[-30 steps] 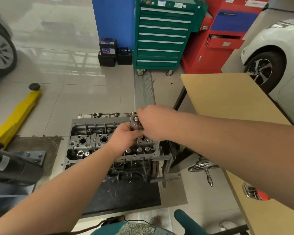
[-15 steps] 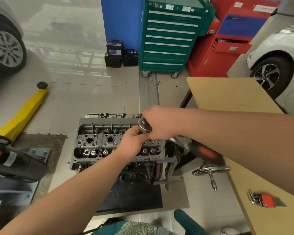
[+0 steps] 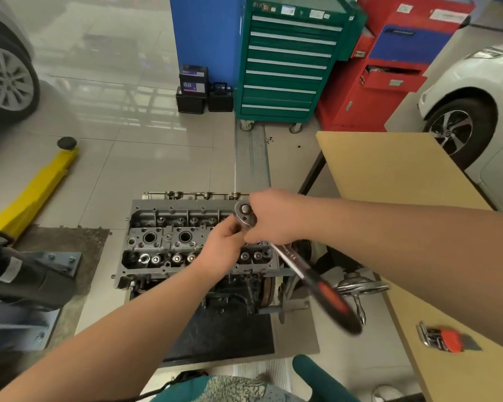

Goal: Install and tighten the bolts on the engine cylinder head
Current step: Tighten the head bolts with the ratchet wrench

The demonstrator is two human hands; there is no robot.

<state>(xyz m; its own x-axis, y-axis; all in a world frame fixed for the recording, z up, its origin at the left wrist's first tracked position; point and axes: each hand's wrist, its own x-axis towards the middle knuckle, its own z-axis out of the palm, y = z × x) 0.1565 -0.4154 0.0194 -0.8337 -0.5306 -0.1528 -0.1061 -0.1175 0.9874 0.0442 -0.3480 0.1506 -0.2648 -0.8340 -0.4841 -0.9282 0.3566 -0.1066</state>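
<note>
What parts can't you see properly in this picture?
All in the head view:
- Bolt and socket: hidden under the left hand and right hand.
- Ratchet handle: blurred.
- Right part of the cylinder head: covered by both hands.
- Red tool on the table: too blurred to identify.

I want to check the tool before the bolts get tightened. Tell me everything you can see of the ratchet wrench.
The ratchet wrench has a round shiny metal head, a polished steel shaft with dark lettering too small to read, and a black and orange grip, blurred at its end. It slants from the head, above the right end of the cylinder head, down toward the table edge. The right hand grips it just below the head; the left hand holds it from beneath. Any socket is hidden.
</note>
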